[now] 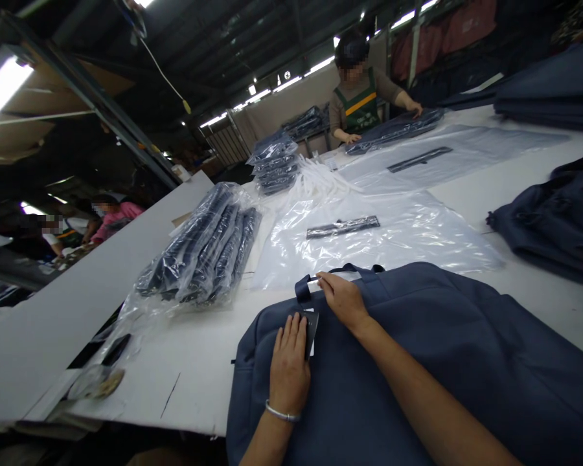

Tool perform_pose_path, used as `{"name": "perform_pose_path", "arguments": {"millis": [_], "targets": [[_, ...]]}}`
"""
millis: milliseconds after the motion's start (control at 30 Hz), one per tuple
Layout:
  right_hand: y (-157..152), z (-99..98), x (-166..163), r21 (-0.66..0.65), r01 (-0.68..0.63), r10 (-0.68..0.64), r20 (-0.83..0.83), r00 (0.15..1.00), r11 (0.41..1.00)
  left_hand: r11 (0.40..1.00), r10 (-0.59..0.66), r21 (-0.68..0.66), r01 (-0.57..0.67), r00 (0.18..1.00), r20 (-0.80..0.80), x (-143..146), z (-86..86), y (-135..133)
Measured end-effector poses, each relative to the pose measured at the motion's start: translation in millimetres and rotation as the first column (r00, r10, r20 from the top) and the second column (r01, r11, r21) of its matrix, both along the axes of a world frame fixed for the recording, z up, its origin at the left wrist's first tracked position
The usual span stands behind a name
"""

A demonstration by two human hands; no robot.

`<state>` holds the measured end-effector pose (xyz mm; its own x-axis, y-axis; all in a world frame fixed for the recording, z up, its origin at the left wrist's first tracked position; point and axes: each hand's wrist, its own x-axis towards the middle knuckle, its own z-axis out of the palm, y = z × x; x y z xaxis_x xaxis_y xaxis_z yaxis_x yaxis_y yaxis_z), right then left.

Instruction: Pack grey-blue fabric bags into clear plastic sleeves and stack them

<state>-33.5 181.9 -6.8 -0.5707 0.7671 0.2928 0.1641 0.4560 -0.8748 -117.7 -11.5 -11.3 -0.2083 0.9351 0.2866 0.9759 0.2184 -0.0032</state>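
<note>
A large dark blue fabric bag (398,362) lies on the table right before me. My left hand (290,366), with a silver bracelet at its wrist, rests on the bag with fingers stretched out flat. Its fingers cover part of a black hang tag (311,330) with a white piece under it. At the bag's top edge, my right hand (342,301) has its fingers closed at the dark carrying handle (302,289). Something whitish shows inside the handle loop. The fingers hide part of the strap.
Clear plastic bags (403,226) with dark printed strips lie beyond the bag. Plastic-wrapped dark goods (204,246) lie left, with a wrapped stack (274,162) behind. More dark bags (558,220) are at right. Across the table, a co-worker (362,103) handles a wrapped item (393,133).
</note>
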Motion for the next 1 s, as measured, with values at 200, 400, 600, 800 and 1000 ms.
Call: {"name": "perform_pose_path", "arguments": {"millis": [200, 400, 600, 800, 1000], "targets": [[41, -18.4, 17, 0.371, 0.253, -0.413, 0.459, 0.787, 0.894, 0.999, 0.031, -0.021, -0.032, 0.999, -0.031, 19, -11.5, -2], [74, -17.2, 29, 0.238, 0.212, -0.318, 0.668, 0.673, 0.948, 1.000, 0.029, -0.004, -0.030, 0.999, -0.042, 20, -18.1, -1], [69, 2.3, 33, 0.300, 0.222, -0.363, 0.585, 0.725, 0.928, 0.999, 0.034, -0.001, -0.034, 0.999, -0.028, 21, -20.1, -1], [22, 25.9, 74, 0.205, -0.048, -0.008, 0.264, 0.965, 0.978, 0.999, 0.015, 0.029, -0.016, 1.000, 0.014, 21, -23.2, -2], [-66, 20.4, 105, 0.210, -0.464, 0.301, 0.524, 0.797, 0.861, 0.996, -0.017, 0.090, 0.009, 0.995, 0.095, 20, -25.6, -3]]}}
